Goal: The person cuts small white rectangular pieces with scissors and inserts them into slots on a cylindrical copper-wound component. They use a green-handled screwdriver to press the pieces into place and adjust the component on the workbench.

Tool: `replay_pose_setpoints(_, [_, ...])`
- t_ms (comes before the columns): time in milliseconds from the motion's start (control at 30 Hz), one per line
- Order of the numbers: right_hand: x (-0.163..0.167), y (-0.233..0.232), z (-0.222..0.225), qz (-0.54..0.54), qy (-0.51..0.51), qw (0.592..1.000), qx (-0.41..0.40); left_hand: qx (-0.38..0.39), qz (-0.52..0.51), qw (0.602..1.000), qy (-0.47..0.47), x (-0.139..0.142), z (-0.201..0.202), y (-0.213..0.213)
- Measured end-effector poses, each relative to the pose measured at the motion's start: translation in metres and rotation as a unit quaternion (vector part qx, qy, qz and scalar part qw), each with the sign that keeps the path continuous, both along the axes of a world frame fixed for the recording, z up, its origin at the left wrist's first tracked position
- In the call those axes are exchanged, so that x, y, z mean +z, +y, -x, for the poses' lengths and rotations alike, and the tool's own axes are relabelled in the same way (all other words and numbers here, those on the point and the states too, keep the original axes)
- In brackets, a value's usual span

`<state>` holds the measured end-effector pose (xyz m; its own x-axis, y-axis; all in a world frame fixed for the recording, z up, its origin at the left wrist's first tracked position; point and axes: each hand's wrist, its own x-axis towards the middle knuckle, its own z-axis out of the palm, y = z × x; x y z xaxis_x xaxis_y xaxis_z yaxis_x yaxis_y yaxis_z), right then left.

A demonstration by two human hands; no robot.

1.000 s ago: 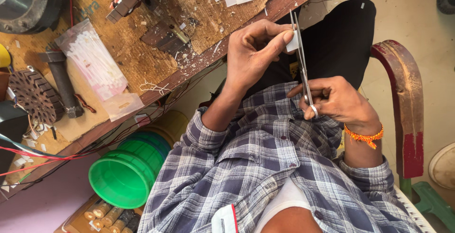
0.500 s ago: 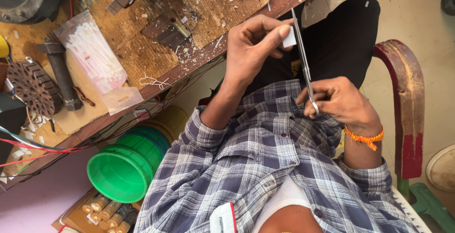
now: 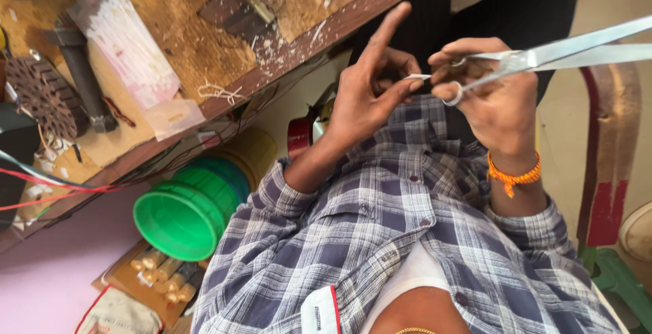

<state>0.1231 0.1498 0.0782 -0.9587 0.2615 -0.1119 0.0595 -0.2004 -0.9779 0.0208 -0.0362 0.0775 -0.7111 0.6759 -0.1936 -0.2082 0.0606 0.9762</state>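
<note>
A clear plastic packet (image 3: pixel 125 42) of thin white strips lies slanted on the worn wooden table (image 3: pixel 204 49), its lower end on a smaller see-through pouch (image 3: pixel 173 115) near the table's edge. Below the table stands a green plastic bucket (image 3: pixel 183 215); what is inside cannot be seen. Just behind it sits a yellow tub (image 3: pixel 251 152), and by the bucket's lower side a flat tray (image 3: pixel 159 273) holds short tan cylinders. A red roll of tape (image 3: pixel 301 136) shows beside the left forearm.

The left hand (image 3: pixel 370 93) pinches a small white strip (image 3: pixel 418 77) between thumb and middle finger, forefinger pointing up. The right hand (image 3: pixel 492 93) is closed through the loops of long steel scissors (image 3: pixel 557 52), whose blades run off to the right, slightly parted. The hands touch at the strip, above the lap. A dark ribbed disc (image 3: pixel 44 96) and a black cylinder (image 3: pixel 81 79) rest on the table's left part.
</note>
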Motion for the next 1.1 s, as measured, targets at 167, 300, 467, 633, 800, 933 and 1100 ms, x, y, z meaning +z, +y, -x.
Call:
replay_pose_setpoints(167, [-0.013, -0.004, 0.004, -0.059, -0.091, 0.994, 0.0, -0.014, 0.005, 0.98, 0.196, -0.008, 0.004, -0.004])
replay_pose_setpoints(300, [-0.017, 0.001, 0.011, -0.06, -0.087, 0.994, 0.003, -0.007, 0.0, 0.994, 0.109, -0.017, 0.0, -0.003])
replay_pose_setpoints(467, [-0.022, 0.001, 0.009, -0.045, -0.059, 0.997, -0.01, 0.01, -0.041, 0.993, -0.113, -0.043, 0.003, 0.009])
replay_pose_setpoints(633, [-0.033, -0.004, 0.008, 0.021, -0.087, 0.996, -0.022, 0.008, -0.056, 0.996, -0.065, -0.051, 0.005, 0.007])
replay_pose_setpoints(800, [-0.038, -0.005, 0.009, 0.128, -0.094, 0.987, -0.015, -0.04, 0.003, 0.991, 0.131, -0.04, 0.012, 0.0])
replay_pose_setpoints(933, [-0.036, -0.008, 0.011, 0.044, -0.077, 0.996, -0.027, -0.021, -0.009, 0.974, 0.224, -0.037, 0.014, 0.003])
replay_pose_setpoints(1100, [-0.027, -0.022, 0.014, -0.086, -0.079, 0.992, -0.046, -0.014, -0.015, 0.973, 0.232, -0.032, 0.014, 0.001])
